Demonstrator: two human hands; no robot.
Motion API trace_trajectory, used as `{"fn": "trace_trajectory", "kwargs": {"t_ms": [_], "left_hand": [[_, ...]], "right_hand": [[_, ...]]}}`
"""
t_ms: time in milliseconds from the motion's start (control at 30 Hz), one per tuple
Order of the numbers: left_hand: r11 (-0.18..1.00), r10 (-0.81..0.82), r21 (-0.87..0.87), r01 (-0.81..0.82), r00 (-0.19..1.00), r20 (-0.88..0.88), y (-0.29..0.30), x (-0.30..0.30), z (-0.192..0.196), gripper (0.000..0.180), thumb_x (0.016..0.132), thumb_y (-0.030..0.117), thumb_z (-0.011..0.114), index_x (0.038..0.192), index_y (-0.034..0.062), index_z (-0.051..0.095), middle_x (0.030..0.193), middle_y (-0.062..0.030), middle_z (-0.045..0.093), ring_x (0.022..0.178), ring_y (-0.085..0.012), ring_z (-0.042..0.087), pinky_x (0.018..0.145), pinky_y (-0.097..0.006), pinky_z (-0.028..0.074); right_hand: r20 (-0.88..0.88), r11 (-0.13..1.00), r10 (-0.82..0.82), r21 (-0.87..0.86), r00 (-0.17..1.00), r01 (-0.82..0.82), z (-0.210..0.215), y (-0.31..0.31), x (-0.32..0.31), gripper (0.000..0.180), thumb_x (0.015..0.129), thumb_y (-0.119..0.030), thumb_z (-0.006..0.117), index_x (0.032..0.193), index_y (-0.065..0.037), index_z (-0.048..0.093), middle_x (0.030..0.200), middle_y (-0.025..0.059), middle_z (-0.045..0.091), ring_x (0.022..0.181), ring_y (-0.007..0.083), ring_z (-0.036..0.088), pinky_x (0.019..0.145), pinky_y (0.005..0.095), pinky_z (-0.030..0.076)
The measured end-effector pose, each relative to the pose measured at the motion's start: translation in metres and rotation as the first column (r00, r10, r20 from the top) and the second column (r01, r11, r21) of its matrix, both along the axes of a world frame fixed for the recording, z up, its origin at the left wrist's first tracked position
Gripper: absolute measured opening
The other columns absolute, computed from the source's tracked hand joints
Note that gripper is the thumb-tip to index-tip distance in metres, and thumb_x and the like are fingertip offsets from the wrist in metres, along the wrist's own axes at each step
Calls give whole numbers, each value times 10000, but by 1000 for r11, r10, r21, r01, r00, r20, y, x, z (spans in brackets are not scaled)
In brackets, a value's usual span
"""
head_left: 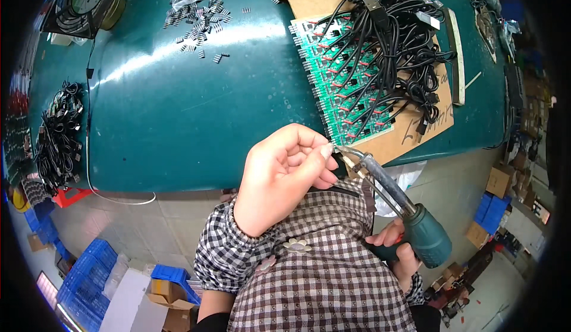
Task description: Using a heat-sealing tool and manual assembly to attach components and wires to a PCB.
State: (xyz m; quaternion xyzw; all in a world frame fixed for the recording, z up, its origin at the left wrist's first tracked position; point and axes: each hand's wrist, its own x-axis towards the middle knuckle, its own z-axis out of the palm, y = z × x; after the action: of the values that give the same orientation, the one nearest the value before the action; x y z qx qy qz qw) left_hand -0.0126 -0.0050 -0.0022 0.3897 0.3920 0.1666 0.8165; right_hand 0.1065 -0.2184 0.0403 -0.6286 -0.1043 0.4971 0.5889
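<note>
Right hand (397, 250) grips soldering gun (410, 216).

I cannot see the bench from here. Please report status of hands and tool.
Left hand pinching small black part. Right hand gripping soldering gun, tip at part. Cable bundle over green boards.

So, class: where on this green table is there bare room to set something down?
The wide middle of the green table lies bare, between the scattered small black parts, the cable bundle and the circuit boards. The black cables crowd the boards.
</note>
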Motion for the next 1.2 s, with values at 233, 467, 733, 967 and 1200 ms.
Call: {"fn": "trace_trajectory", "kwargs": {"t_ms": [233, 467, 733, 967, 1200], "left_hand": [[1000, 5, -9, -5, 1000, -10, 0, 0, 1, 87, 860, 31, 523, 886, -52, 527, 767, -121, 616, 637, -149, 619, 561, -237, 527], [1000, 12, -10, -12, 1000, -6, 0, 1, 1, 82, 859, 28, 524, 883, -51, 528, 765, -119, 617, 638, -147, 619, 561, -235, 527], [1000, 2, -8, -2, 1000, -4, 0, 0, 2, 87, 860, 31, 522, 887, -51, 528, 768, -122, 617, 638, -152, 620, 564, -240, 528], [999, 38, -32, -39, 999, -35, 0, -4, 9, 143, 884, 71, 493, 929, -58, 538, 784, -136, 616, 656, -159, 621, 585, -246, 528], [868, 300, 461, -187, 936, -185, 3, -9, 13, 149, 856, -4, 511, 992, -61, 530, 842, -120, 611, 700, -146, 607, 640, -224, 512]], "right_hand": [[-105, 1000, 11, 19, 994, -10, 7, 0, 2, 386, 799, -282, 606, 1013, 5, 462, 831, 64, 482, 874, 220, 522, 874, 482, 432], [-49, 998, 37, 56, 998, -34, 1, -4, 5, 524, 800, -320, 610, 1130, 29, 401, 812, 66, 488, 849, 220, 536, 829, 492, 459], [-61, 997, -16, 76, 998, 20, 0, -3, 4, 555, 794, -336, 616, 1141, 35, 393, 797, 71, 493, 836, 224, 542, 816, 473, 474], [-99, 919, -184, 336, 978, 207, -14, 5, 23, 521, 830, -353, 565, 1121, 37, 378, 752, 79, 486, 732, 205, 556, 673, 418, 556], [-146, 837, -332, 410, 932, 362, -16, 18, 76, 419, 913, -368, 415, 1085, 12, 373, 668, 38, 416, 621, 137, 460, 510, 303, 543]]}}
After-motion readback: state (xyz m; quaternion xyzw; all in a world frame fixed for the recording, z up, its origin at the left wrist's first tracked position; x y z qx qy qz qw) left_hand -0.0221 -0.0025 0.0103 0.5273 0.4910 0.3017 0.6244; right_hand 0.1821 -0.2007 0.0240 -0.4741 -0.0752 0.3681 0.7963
